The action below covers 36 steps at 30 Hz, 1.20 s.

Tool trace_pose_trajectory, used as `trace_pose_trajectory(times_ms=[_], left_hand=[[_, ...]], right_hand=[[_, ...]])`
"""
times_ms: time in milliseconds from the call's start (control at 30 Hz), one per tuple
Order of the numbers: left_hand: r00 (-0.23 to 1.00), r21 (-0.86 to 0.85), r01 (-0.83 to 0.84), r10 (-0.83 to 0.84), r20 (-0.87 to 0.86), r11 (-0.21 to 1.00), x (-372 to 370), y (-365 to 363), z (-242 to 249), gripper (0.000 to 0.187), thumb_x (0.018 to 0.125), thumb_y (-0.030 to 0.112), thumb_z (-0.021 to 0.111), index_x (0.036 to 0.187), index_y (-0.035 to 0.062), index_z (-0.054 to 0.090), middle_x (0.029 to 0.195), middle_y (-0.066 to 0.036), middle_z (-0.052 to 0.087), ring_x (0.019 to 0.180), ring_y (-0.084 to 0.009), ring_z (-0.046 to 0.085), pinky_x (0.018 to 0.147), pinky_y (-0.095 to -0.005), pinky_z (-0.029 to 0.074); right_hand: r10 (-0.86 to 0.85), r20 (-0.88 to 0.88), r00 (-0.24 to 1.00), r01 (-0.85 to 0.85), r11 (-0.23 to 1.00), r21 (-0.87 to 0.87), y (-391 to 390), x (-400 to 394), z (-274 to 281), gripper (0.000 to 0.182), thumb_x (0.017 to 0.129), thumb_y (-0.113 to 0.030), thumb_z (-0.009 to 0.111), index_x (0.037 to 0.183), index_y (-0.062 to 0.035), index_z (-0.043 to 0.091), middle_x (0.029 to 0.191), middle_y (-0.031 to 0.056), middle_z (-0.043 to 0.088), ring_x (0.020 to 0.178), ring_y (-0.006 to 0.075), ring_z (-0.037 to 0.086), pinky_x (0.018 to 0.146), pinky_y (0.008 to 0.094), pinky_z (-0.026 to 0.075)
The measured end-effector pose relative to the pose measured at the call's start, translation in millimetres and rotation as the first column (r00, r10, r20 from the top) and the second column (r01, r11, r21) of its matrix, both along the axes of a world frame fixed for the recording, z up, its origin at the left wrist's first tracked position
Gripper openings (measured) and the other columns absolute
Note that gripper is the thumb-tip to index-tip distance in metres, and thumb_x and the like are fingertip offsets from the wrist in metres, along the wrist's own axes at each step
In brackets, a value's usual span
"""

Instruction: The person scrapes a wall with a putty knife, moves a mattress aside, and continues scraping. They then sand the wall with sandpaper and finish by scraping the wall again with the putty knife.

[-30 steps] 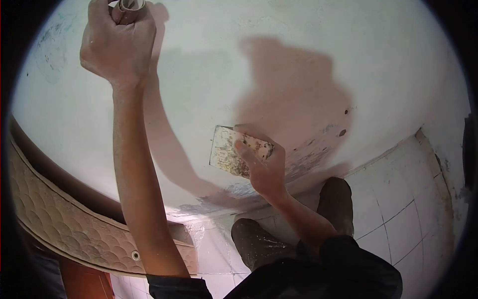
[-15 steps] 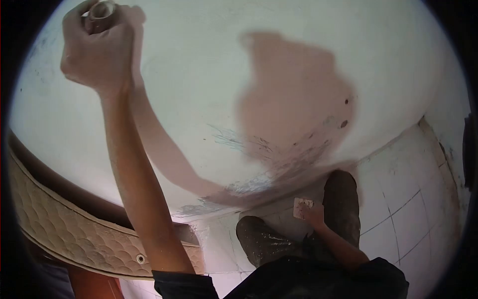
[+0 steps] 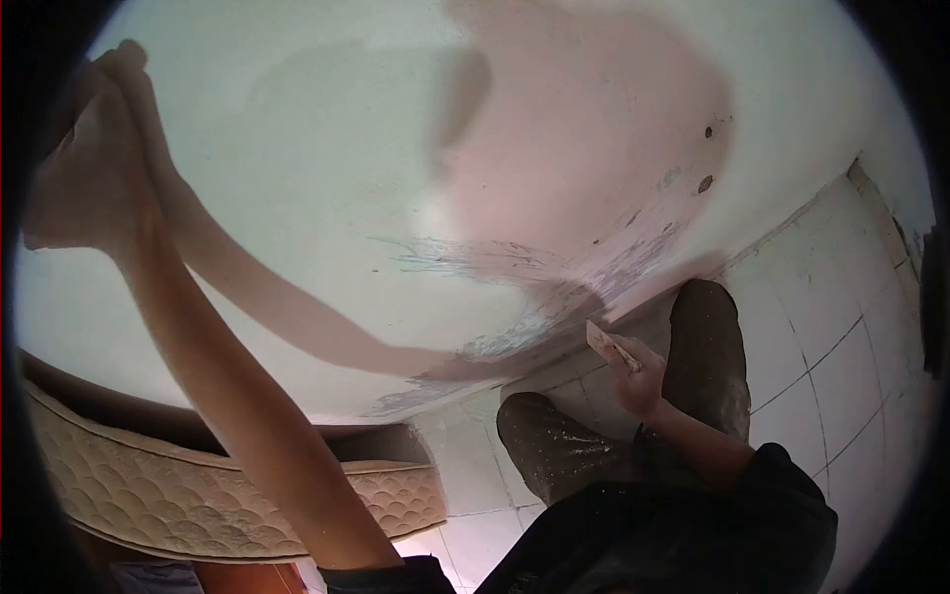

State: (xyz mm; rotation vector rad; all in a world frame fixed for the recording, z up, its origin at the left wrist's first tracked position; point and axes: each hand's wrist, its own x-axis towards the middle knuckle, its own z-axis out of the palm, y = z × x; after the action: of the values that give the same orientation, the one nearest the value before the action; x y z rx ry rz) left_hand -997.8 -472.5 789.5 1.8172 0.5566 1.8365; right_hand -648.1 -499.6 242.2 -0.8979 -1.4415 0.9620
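My right hand [image 3: 638, 381] grips a putty knife [image 3: 600, 340] by its handle, in front of my knees. The blade points up and left toward the foot of the pale wall [image 3: 327, 188]. Close by, the wall's lower edge has a band of scraped, flaking paint [image 3: 515, 332] with scratch marks. At the far left, my left hand [image 3: 84, 178] is closed and up against the wall, its fingers partly lost in the dark edge of the view. What it holds is hidden now; I cannot tell its kind.
A quilted mattress [image 3: 228, 500] stands at the lower left, beneath my left forearm. White floor tiles [image 3: 821, 371] run along the wall on the right. My bent knees [image 3: 708, 337] are close to the wall. Two small dark holes [image 3: 706, 184] mark the wall.
My left hand has moved left and down in the view; the round hollow end showing in it before is out of sight. My right hand has risen toward the wall, turning the putty knife edge-on.
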Motion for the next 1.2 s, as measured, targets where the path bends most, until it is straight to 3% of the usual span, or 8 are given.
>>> trace_pose_trajectory(times_ms=[100, 267, 400, 500, 600, 700, 833, 1200], left_hand=[[0.552, -0.154, 0.809, -0.643, 0.531, 0.568, -41.1, 4.2, 18.6, 0.033, 0.089, 0.016, 0.058, 0.109, -0.0068, 0.044, 0.098, -0.008, 0.041, 0.095, -0.0143, 0.041, 0.085, -0.0254, 0.036], [0.094, 0.0, 0.991, -0.703, 0.705, 0.132, -22.4, 6.4, -0.5, 0.035, 0.09, 0.014, 0.056, 0.115, -0.006, 0.04, 0.1, -0.01, 0.038, 0.101, -0.0173, 0.038, 0.09, -0.0241, 0.032], [0.438, -0.176, 0.892, -0.696, 0.569, 0.417, 7.8, -0.5, -12.2, 0.042, 0.09, 0.014, 0.057, 0.121, -0.0073, 0.038, 0.103, -0.012, 0.04, 0.104, -0.0184, 0.039, 0.092, -0.0239, 0.032], [0.427, -0.224, 0.895, -0.595, 0.681, 0.386, -6.5, -5.9, -0.8, 0.052, 0.087, 0.021, 0.064, 0.124, -0.005, 0.039, 0.106, -0.011, 0.043, 0.104, -0.0174, 0.04, 0.094, -0.0244, 0.031], [-0.47, 0.368, 0.848, -0.219, 0.855, -0.383, 34.9, 3.9, -33.2, 0.056, 0.084, 0.026, 0.068, 0.126, 0.0, 0.041, 0.111, -0.008, 0.047, 0.106, -0.0125, 0.043, 0.095, -0.0228, 0.034], [-0.696, 0.729, 0.267, 0.397, 0.598, -0.631, 62.4, 3.9, -43.4, 0.042, 0.084, 0.02, 0.066, 0.114, 0.0015, 0.044, 0.098, -0.005, 0.047, 0.093, -0.011, 0.043, 0.083, -0.0229, 0.034], [-0.17, 0.803, -0.491, 0.941, 0.292, -0.338, 110.9, 17.7, -66.8, 0.023, 0.084, 0.011, 0.063, 0.099, 0.0036, 0.047, 0.081, -0.002, 0.047, 0.075, -0.0089, 0.043, 0.067, -0.0231, 0.033], [0.056, 0.864, -0.347, 0.912, 0.407, -0.364, 134.6, 22.7, -80.9, 0.014, 0.078, -0.004, 0.057, 0.076, 0.008, 0.051, 0.054, 0.002, 0.047, 0.046, -0.0058, 0.043, 0.042, -0.0238, 0.032]], right_hand=[[-0.048, -0.027, 0.999, 0.05, 0.996, 0.08, -0.5, 6.4, 27.1, 0.015, 0.083, -0.002, 0.061, 0.095, 0.0059, 0.067, 0.082, 0.0161, 0.067, 0.072, 0.0221, 0.067, 0.065, 0.0303, 0.051], [-0.102, -0.081, 0.992, 0.117, 0.971, 0.208, 9.3, 6.8, 79.7, 0.015, 0.083, -0.001, 0.061, 0.094, 0.0078, 0.065, 0.08, 0.0163, 0.067, 0.071, 0.0217, 0.064, 0.065, 0.0296, 0.05], [-0.017, -0.199, 0.98, 0.045, 0.989, 0.14, 24.9, -3.5, 94.8, 0.013, 0.085, -0.004, 0.061, 0.089, 0.008, 0.065, 0.078, 0.012, 0.065, 0.07, 0.0154, 0.06, 0.063, 0.0273, 0.047], [0.084, -0.266, 0.96, -0.082, 0.996, 0.016, 37.5, -19.8, 100.9, 0.012, 0.085, -0.004, 0.062, 0.087, 0.0073, 0.065, 0.077, 0.0096, 0.065, 0.071, 0.012, 0.058, 0.063, 0.0261, 0.047], [0.099, -0.288, 0.953, -0.072, 0.992, 0.103, 56.9, -41.7, 126.4, 0.012, 0.084, -0.004, 0.064, 0.088, 0.007, 0.066, 0.079, 0.009, 0.066, 0.073, 0.0106, 0.059, 0.065, 0.0244, 0.048], [0.124, -0.275, 0.953, -0.043, 0.958, 0.284, 52.4, -56.2, 169.8, 0.014, 0.084, -0.005, 0.066, 0.091, 0.0072, 0.067, 0.083, 0.0096, 0.067, 0.076, 0.0106, 0.061, 0.067, 0.0232, 0.049], [0.135, -0.276, 0.952, -0.103, 0.987, 0.127, 39.8, -47.2, 150.8, 0.017, 0.084, -0.005, 0.067, 0.094, 0.0085, 0.066, 0.087, 0.01, 0.068, 0.079, 0.0116, 0.062, 0.069, 0.0234, 0.049], [0.237, -0.365, 0.9, -0.23, 0.971, 0.063, 28.9, -69.6, 186.2, 0.02, 0.085, -0.009, 0.066, 0.097, 0.006, 0.067, 0.084, 0.0132, 0.07, 0.082, 0.0128, 0.064, 0.073, 0.0267, 0.05]])
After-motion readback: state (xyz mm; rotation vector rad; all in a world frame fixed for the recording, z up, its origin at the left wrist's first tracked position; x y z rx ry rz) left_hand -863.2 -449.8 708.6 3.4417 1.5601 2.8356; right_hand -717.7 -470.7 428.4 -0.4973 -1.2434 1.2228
